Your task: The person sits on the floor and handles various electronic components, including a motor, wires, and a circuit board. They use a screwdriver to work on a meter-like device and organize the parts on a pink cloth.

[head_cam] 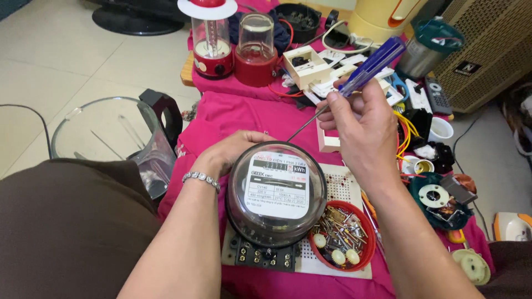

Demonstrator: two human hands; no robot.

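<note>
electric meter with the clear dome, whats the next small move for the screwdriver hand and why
Probably lower the screwdriver tip to the rim of the electric meter. The right hand holds the blue handle with the tip still off the dome's upper edge, while the left hand steadies the meter from behind. Which screw it is meant for cannot be seen.

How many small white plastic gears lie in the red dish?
3: one at the left edge of the red dish, at, and two near its front, at and. Screws may hide more.
</note>
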